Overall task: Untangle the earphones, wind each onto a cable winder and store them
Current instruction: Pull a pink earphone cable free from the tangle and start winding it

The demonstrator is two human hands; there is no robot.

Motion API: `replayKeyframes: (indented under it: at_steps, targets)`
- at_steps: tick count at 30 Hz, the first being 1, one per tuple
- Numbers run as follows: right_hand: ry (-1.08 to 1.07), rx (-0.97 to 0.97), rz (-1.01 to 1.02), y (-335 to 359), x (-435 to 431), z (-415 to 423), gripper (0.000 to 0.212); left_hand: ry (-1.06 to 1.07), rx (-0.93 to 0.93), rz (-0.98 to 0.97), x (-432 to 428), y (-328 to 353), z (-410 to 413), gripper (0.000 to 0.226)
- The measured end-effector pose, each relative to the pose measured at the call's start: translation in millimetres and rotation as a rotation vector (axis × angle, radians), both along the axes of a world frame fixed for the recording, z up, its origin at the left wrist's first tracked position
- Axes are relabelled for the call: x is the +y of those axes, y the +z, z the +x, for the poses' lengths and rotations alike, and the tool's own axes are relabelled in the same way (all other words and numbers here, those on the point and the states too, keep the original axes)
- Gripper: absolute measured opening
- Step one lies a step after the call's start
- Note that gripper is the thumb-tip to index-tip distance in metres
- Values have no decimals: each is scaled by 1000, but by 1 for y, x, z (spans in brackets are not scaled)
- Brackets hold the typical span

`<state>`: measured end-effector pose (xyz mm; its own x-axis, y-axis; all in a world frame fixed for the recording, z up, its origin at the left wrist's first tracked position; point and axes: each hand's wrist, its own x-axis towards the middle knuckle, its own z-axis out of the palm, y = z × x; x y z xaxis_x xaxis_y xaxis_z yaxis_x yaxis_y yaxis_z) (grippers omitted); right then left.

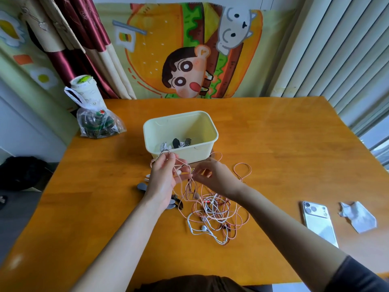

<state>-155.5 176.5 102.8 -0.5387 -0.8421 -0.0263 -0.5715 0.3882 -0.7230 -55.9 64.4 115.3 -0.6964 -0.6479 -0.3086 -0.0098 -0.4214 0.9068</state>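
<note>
Both your forearms reach forward over the table (273, 144) and meet just in front of the box (207, 131). Your left hand (165, 178) is raised with the palm turned toward the right, its fingers curled upward close to the box's front wall. Loops of the pink cable (188, 187) run over those fingers and across the palm, so this hand grips the cable. Your right hand (212, 175) sits level with it and just beside it, back of the hand toward you. Its thumb and fingertips are closed together on the same cable, pinching a strand in the small gap between the two hands.

From the pinch, the cable hangs down into the tangle (214, 213), which lies on the table below and slightly nearer you than your hands. It mixes pink, white and dark red strands, with white earbuds at its near edge (one pink loop strays out to the right).

Grey winders (142, 186) lie on the table under and beside your left wrist. In the box are a few dark winders and some white cable. Well to the right are a phone (317, 220) and crumpled paper (357, 216).
</note>
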Motion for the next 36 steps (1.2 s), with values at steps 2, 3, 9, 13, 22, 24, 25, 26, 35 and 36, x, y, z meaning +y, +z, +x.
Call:
replayKeyframes:
  at_steps: [2,3,9,13,22,24,25,26,35,36]
  targets:
    - [-1,-62,16,-2,-1,1,13,26,-6,30,-2,1,1,21]
    - [-6,-115,13,-3,-1,2,11,35,-2,48,-3,1,2,21]
    - [66,-192,23,-8,-1,8,14,36,11,62,-2,4,2,24]
    - [40,-133,41,-2,2,6,10,5,-58,-66,-9,0,4,24]
    - [-66,-65,-1,6,8,-2,22,-324,-197,-454,0,-12,6,5]
    - [-59,-61,-7,7,7,-1,22,-334,-190,-554,2,-14,4,2]
    - [-54,-59,0,6,7,-1,21,-323,-192,-591,2,-15,3,4]
    - [-50,-55,6,6,7,0,21,-312,-202,-618,2,-16,2,4]
    - [3,-63,115,8,14,2,33,-351,-323,-935,0,-27,4,16]
    - [4,-62,126,8,14,2,33,-366,-327,-940,0,-28,4,19]
